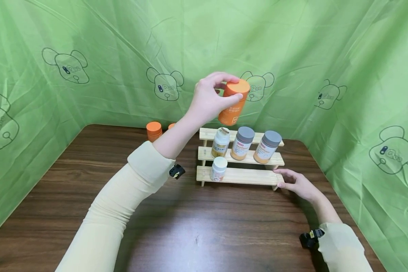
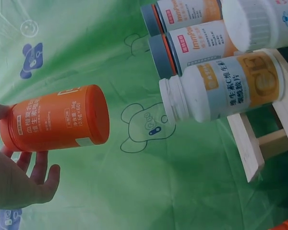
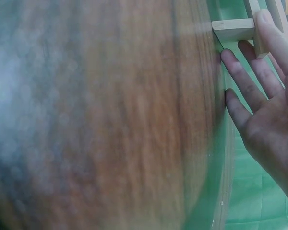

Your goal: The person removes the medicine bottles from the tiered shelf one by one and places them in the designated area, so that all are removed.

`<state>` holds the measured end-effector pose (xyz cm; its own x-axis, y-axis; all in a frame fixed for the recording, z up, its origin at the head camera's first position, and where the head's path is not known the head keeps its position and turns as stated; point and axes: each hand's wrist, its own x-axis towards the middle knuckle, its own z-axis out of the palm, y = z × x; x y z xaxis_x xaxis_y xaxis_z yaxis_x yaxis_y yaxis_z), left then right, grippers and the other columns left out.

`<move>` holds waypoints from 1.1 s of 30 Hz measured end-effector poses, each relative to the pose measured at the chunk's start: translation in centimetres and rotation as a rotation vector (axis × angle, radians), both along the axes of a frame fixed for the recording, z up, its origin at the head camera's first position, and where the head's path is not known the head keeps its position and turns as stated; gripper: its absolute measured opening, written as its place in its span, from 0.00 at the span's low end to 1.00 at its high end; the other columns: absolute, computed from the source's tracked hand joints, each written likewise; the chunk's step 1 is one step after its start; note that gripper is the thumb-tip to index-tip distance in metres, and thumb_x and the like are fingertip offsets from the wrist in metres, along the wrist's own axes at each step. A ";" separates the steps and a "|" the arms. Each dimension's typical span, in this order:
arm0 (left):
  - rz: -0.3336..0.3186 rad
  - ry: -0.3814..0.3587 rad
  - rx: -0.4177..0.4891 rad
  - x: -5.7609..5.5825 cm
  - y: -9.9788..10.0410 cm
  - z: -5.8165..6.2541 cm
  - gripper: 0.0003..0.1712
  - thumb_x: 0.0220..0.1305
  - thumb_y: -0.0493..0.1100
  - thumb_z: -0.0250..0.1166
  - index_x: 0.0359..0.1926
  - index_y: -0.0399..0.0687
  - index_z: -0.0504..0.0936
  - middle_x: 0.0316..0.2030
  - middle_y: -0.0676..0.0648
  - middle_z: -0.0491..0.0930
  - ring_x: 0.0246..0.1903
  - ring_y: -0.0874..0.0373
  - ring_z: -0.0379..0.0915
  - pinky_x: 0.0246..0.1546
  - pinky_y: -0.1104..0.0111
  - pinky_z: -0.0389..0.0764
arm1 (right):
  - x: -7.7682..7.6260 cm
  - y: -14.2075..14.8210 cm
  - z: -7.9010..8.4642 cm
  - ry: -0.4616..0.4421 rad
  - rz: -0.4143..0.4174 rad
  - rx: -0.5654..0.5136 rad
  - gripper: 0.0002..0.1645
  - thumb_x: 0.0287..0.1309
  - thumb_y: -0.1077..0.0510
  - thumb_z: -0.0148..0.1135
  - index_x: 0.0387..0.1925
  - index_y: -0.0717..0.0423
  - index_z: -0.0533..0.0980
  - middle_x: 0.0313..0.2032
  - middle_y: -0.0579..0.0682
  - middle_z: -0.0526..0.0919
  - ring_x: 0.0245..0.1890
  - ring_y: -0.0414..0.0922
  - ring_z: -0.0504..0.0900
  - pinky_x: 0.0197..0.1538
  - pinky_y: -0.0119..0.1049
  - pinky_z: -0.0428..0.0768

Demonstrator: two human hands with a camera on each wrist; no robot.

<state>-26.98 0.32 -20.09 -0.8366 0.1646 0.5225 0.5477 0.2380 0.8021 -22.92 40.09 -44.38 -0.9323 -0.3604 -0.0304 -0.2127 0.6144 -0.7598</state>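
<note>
The left hand (image 1: 212,99) pinches an orange bottle (image 1: 234,107) near its lid, thumb on one side and fingers on the other; in the left wrist view the outer fingers stand off below it. The bottle hangs slightly tilted in the air, above the rack's bottles and touching none of them. It looks like stiff, smooth plastic, probably light given the small net weight printed on its label, and hardly fragile. The glossy wall could slip or turn under a loose pinch, so the upper end by the lid seems a sound hold, leaving the base free.

The right hand (image 1: 300,185) pinches the right end of the lowest plank of the wooden rack (image 1: 248,176), thumb at the front edge, a finger at the back, the other fingers spread. The rack seems light enough to shift if knocked.

On that lowest plank, near its left end, stands a small white bottle (image 1: 219,169). On the middle plank stand a gold-label bottle (image 1: 220,144) and two grey-capped jars (image 1: 243,144). Left of the rack, partly behind the forearm, are two more orange bottles (image 1: 154,131). The brown bench (image 1: 197,226) carries everything, with green cloth (image 1: 122,34) around.
</note>
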 end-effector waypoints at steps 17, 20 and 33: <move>0.017 0.098 -0.046 5.2 -4.7 0.5 0.18 0.51 0.35 0.71 0.46 0.37 0.82 0.47 0.44 0.80 0.45 0.60 0.73 0.48 0.70 0.73 | -0.1 -0.2 0.0 0.011 0.009 0.007 0.29 0.59 0.54 0.64 0.62 0.49 0.69 0.58 0.54 0.74 0.51 0.33 0.74 0.50 0.27 0.73; 0.028 0.103 -0.041 5.6 -5.5 0.3 0.18 0.51 0.35 0.70 0.45 0.36 0.83 0.47 0.44 0.80 0.46 0.60 0.72 0.48 0.69 0.73 | -0.2 -0.2 -0.1 0.003 0.012 -0.004 0.29 0.59 0.54 0.63 0.62 0.50 0.69 0.57 0.55 0.75 0.50 0.33 0.75 0.49 0.26 0.73; 0.091 0.109 -0.014 5.7 -9.4 -2.0 0.19 0.50 0.34 0.70 0.46 0.36 0.82 0.47 0.43 0.80 0.43 0.63 0.73 0.49 0.69 0.73 | -0.1 -0.2 0.0 0.014 -0.005 0.031 0.29 0.59 0.53 0.63 0.62 0.48 0.69 0.59 0.55 0.73 0.51 0.33 0.74 0.50 0.28 0.72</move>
<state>-21.25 -9.10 -22.12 -0.7868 0.0988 0.6092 0.6071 0.3014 0.7352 -22.98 39.92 -44.41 -0.9347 -0.3544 -0.0287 -0.2196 0.6389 -0.7373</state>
